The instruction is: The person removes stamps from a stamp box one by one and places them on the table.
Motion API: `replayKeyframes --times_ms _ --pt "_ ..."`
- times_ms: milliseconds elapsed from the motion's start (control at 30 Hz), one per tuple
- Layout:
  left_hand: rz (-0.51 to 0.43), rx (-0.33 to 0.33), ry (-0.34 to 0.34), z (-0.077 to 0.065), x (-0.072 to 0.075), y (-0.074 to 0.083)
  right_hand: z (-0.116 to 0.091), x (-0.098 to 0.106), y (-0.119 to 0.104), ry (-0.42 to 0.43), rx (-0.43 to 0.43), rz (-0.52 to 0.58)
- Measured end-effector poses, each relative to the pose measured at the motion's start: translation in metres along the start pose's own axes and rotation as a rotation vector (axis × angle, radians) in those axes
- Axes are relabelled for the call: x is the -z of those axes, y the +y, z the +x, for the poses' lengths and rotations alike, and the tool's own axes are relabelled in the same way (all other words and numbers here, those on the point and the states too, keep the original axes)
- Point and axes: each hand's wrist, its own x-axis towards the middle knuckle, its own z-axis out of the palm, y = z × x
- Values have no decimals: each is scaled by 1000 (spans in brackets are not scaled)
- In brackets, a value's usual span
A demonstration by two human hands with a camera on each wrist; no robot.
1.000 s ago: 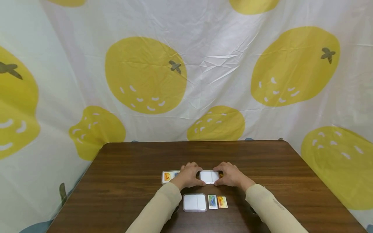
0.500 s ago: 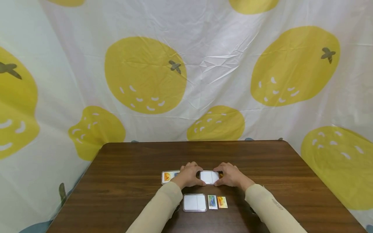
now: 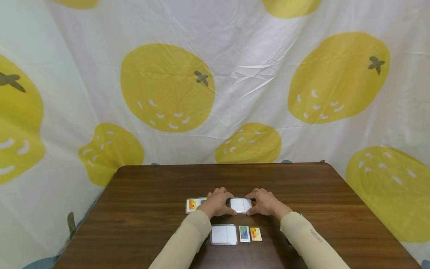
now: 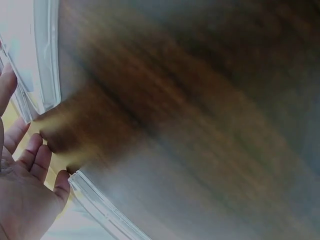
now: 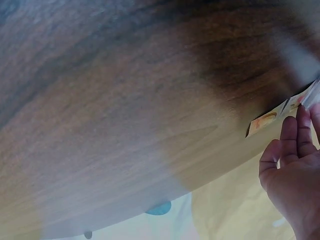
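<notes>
In the head view my left hand [image 3: 217, 203] and right hand [image 3: 263, 201] hold a flat clear plastic case [image 3: 240, 205] with a divided white insert by its two ends, thumbs at the near corners and fingertips at the far ones. Left of it, a similar case [image 3: 193, 204] with an orange picture inside is partly covered by my left hand. An orange picture card [image 3: 254, 202] peeks out beside my right fingers; the right wrist view shows a small stamp-like card [image 5: 265, 121] there. In the left wrist view, a clear case edge [image 4: 47, 60] lies near my left fingers.
Closer to me lies another clear case [image 3: 224, 235] with a white insert. Right of it are a blue-green stamp-like card [image 3: 244, 234] and an orange one [image 3: 255, 234]. The brown wooden table [image 3: 151, 186] ends at a fruit-print cloth [image 3: 252, 93] behind.
</notes>
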Motion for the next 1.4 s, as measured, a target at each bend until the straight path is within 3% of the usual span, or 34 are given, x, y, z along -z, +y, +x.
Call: replayKeyframes --times_ms 1400 --pt "47 -23 26 -5 -3 1 -3 0 -7 -11 -14 -44"
